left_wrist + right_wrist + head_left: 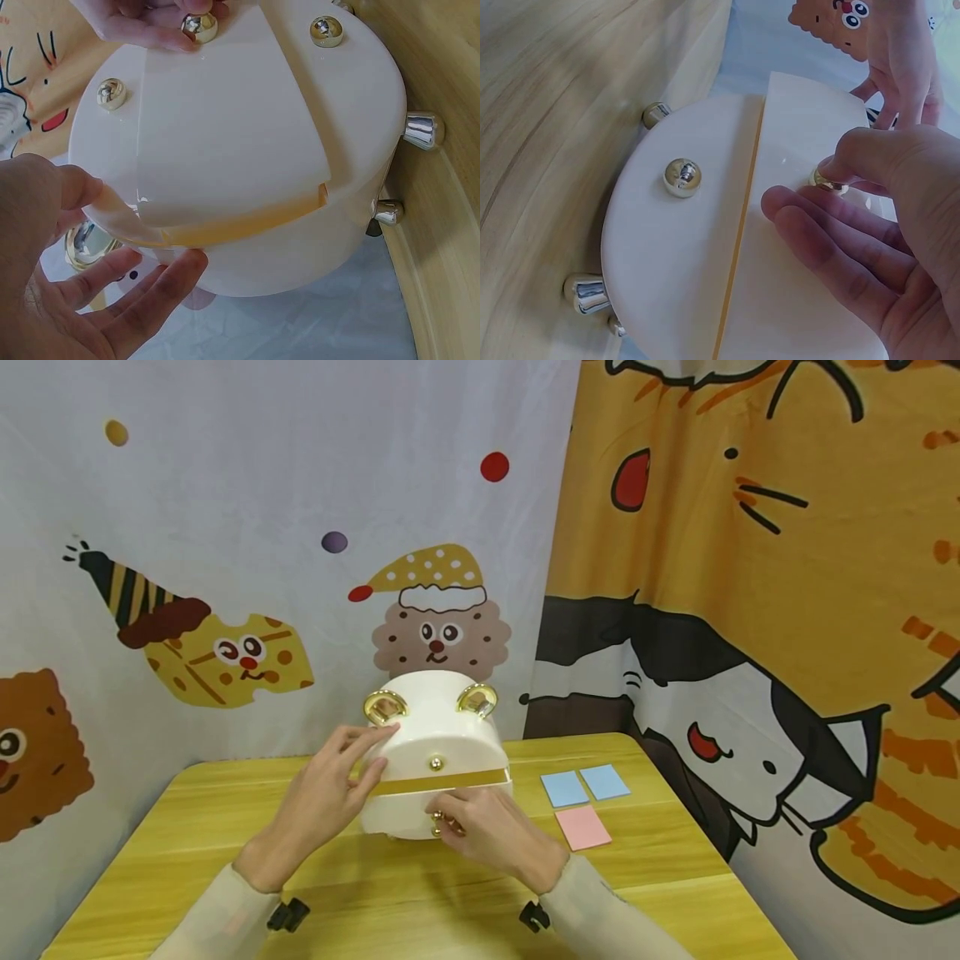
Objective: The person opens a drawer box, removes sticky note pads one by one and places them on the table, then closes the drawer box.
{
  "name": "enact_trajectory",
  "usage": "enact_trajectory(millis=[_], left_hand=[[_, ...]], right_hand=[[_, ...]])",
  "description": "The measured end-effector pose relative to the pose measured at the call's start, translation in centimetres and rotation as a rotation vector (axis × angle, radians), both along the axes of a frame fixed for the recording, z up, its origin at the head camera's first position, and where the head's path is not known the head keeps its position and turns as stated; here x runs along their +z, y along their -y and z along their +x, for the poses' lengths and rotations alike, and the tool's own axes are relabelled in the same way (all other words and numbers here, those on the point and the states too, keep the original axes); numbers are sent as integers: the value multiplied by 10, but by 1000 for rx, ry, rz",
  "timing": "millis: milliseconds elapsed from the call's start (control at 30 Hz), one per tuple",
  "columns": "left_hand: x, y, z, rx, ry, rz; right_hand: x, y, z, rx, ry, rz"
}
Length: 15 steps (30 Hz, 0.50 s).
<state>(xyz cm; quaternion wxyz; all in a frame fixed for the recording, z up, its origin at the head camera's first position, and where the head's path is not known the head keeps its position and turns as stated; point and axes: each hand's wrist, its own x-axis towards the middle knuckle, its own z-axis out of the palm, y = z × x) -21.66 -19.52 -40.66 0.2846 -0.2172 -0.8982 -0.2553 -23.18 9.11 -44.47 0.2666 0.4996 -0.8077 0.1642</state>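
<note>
A rounded white tabletop drawer box [437, 697] with gold rings like ears, gold knobs and short metal feet stands on the table. Its middle drawer [225, 135] is pulled partway out, with a yellowish gap along its edge. My right hand [491, 827] pinches that drawer's gold knob [826, 181] between thumb and fingers. Against the box's left side and upper front, my left hand [322, 789] rests with fingers spread. The upper knob [437, 763] and the bottom knob [682, 178] are untouched. What lies inside the drawer is hidden.
Two blue sticky notes [565, 789] and a pink sticky note [582, 828] lie right of the box on the wood-grain table [660, 827]. Behind stands a cartoon-printed curtain [247, 485], close to the table's back edge.
</note>
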Motion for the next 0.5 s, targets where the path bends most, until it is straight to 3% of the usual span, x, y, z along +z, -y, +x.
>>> enact_trajectory(millis=[500], left_hand=[[0,1,-1,4,-13,2]], right_hand=[[-4,4,-8,-46,-30,-6]])
